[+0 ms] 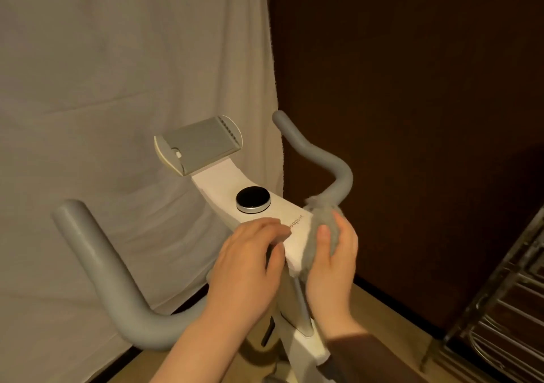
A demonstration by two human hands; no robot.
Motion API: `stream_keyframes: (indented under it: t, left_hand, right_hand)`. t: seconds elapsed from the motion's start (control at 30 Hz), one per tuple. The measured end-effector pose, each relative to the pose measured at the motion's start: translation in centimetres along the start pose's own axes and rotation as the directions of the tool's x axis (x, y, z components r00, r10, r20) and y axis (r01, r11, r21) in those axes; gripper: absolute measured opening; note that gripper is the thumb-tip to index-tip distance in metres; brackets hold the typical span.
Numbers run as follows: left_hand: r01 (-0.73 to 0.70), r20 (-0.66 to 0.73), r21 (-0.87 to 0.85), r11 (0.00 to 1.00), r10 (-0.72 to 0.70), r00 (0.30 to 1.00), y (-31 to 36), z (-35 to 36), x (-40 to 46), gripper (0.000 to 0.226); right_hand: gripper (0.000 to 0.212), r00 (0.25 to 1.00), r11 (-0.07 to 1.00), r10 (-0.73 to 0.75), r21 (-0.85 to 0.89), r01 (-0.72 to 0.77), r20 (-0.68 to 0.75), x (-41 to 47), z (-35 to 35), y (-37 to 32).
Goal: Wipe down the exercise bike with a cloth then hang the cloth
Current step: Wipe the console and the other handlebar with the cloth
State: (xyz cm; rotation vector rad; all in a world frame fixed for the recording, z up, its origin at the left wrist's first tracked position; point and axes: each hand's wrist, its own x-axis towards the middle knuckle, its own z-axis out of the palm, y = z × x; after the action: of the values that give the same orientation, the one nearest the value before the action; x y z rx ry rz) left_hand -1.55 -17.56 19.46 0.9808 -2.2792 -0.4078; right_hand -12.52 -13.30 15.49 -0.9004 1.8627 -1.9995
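Note:
The white exercise bike (217,182) fills the middle of the head view, with a black round knob (253,197), a grey tablet holder (200,141) and grey handlebars on the left (97,265) and right (318,153). My right hand (332,268) grips a bunched grey cloth (322,221) pressed against the right side of the white console, at the base of the right handlebar. My left hand (247,262) rests flat on the console's near edge, fingers curled over it, holding nothing else.
A pale fabric sheet (117,73) hangs behind the bike. A dark brown wall (412,88) stands to the right. A dark metal wire rack (506,309) sits at the lower right. Wooden floor (379,318) shows below the bike.

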Motion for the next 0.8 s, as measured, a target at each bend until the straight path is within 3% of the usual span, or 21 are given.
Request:
stream_keyframes:
  t: [0.1, 0.2, 0.3, 0.43, 0.5, 0.57, 0.7, 0.8]
  left_hand:
    - [-0.003, 0.0, 0.01, 1.0, 0.003, 1.0, 0.4, 1.2, 1.2, 0.028]
    - [0.016, -0.026, -0.001, 1.0, -0.016, 1.0, 0.8, 2.1, 2.7, 0.026]
    - [0.023, -0.022, 0.006, 1.0, -0.023, 1.0, 1.1, 2.5, 4.2, 0.027]
    - [0.059, -0.021, 0.066, 0.996, -0.058, 0.998, 1.2, 3.2, 6.3, 0.022]
    - [0.066, -0.051, 0.109, 0.992, -0.061, 0.997, 1.5, 3.6, 6.8, 0.025]
    - [0.06, -0.072, 0.127, 0.99, -0.051, 0.996, 1.6, 3.8, 6.6, 0.028]
    - [0.073, -0.09, 0.114, 0.991, -0.063, 0.994, 1.5, 3.6, 6.0, 0.03]
    - [0.092, -0.102, 0.13, 0.987, -0.078, 0.992, 2.0, 3.7, 6.3, 0.031]
  right_hand:
    - [0.038, 0.976, 0.955, 0.213, 0.205, -0.217, 0.043, -1.0, 0.5, 0.5]
    - [0.034, 0.95, 0.92, 0.297, 0.238, -0.312, 0.097, -0.8, 0.4, 0.2]
    - [0.036, 0.976, 0.959, 0.173, 0.203, -0.198, 0.134, 1.7, -1.2, -0.1]
    - [0.025, 0.913, 0.998, -0.019, -0.049, 0.042, 0.407, 5.2, -3.8, -0.3]
    - [0.016, 0.885, 0.951, -0.093, -0.222, 0.214, 0.456, 8.6, -4.3, 0.1]
    - [0.02, 0.869, 0.883, -0.187, -0.31, 0.353, 0.457, 10.5, -4.3, 0.3]
    - [0.025, 0.749, 0.831, -0.304, -0.219, 0.51, 0.589, 11.1, -4.6, 0.3]
    - [0.028, 0.68, 0.739, -0.325, -0.272, 0.616, 0.658, 14.1, -4.5, 0.1]
